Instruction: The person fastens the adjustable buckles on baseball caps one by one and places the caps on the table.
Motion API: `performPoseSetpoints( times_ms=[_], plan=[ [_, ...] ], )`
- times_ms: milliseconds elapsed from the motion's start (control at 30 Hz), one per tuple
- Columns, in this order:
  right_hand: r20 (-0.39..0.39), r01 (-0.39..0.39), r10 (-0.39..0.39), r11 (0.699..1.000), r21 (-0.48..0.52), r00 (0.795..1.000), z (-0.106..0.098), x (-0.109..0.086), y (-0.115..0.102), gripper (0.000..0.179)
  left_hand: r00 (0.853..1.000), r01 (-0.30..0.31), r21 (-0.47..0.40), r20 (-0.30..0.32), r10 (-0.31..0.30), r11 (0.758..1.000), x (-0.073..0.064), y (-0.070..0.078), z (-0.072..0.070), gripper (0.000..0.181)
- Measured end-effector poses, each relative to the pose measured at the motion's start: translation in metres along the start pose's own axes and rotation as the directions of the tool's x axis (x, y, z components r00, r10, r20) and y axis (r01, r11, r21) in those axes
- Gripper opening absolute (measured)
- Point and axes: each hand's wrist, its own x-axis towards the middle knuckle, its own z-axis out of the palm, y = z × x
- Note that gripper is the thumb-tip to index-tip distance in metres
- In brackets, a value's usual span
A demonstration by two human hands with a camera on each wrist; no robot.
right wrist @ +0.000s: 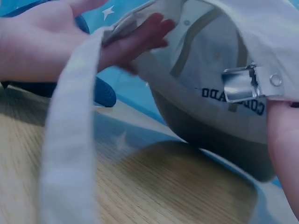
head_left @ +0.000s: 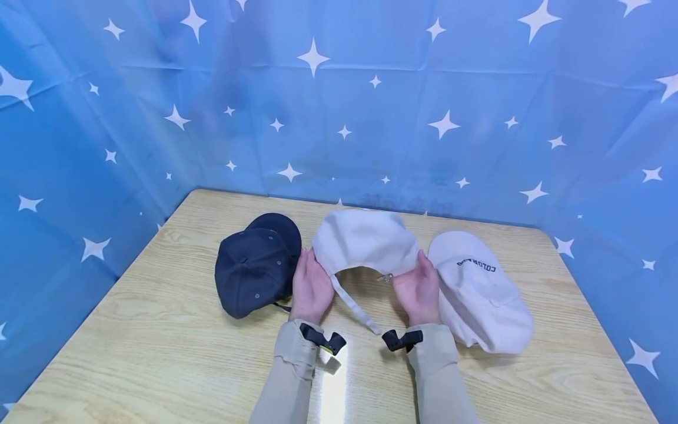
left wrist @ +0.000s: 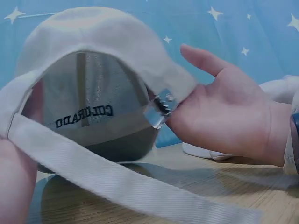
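A pale cap is held between both hands, its rear opening facing me and its crown up. Its loose strap hangs from the left side, and a metal buckle sits at the opening's right side. Inside, the COLORADO lettering shows reversed. My left hand supports the cap's left side; its fairly straight fingers reach inside the opening. My right hand supports the other side by the buckle, thumb raised apart from the cloth. Its fingertips are hidden by the cap.
A dark navy cap lies left of my left hand. Another pale cap with COLORADO on its front lies right of my right hand. Behind the wooden table hangs a blue curtain with white stars.
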Motion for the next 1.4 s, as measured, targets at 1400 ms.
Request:
performPoseSetpoints(
  times_ms=[1400],
  plan=[
    [0.343, -0.285, 0.285, 0.957, -0.051, 0.895, 0.013, -0.006, 0.012, 0.016, 0.814, 0.369, 0.714, 0.062, -0.578, 0.595, -0.016, -0.001, 0.018, 0.035]
  ],
)
